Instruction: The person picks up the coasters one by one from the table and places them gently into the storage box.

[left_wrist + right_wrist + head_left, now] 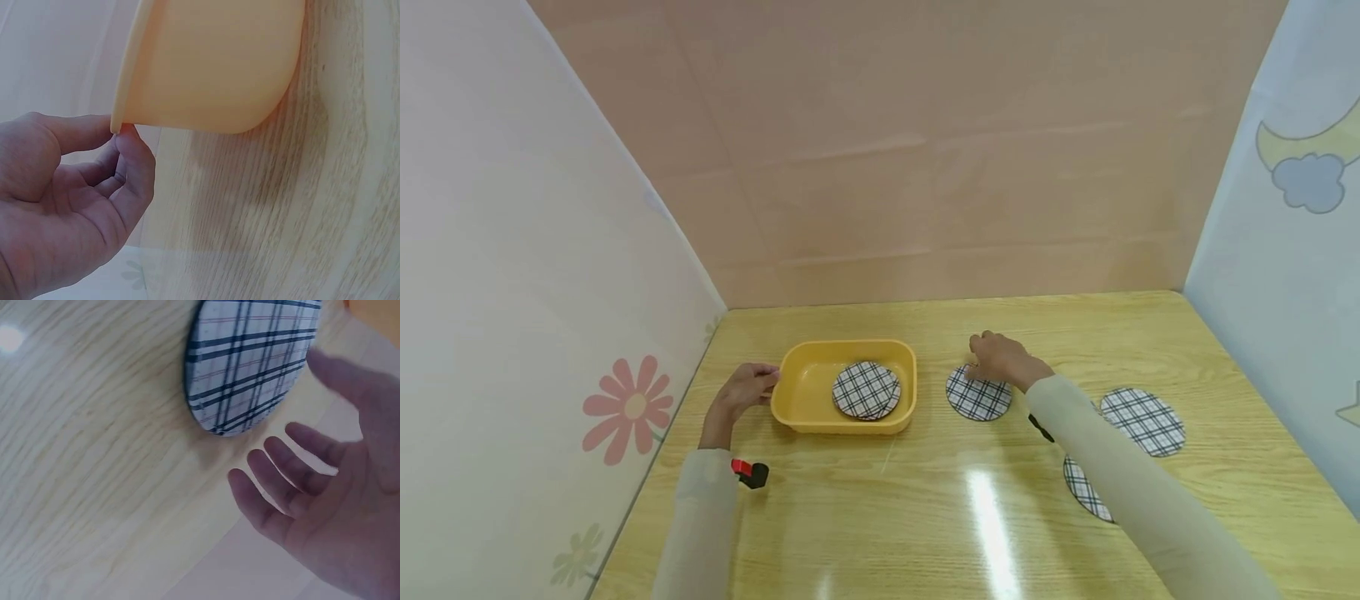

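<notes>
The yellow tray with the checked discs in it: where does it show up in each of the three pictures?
Head view: the yellow tray sits left of centre on the wooden table, with the left hand at its left rim.
Left wrist view: its outer wall fills the top, thumb and finger pinching the rim.
Right wrist view: only an orange sliver at the top right corner, probably the tray.
Shared landmark: the wooden table.

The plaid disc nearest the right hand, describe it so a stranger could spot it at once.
On the wooden table, look just right of the yellow tray. A round plaid disc lies flat there, under the fingertips of the right hand. Unlike the two discs farther right, it sits closest to the tray and lies outside it.
</notes>
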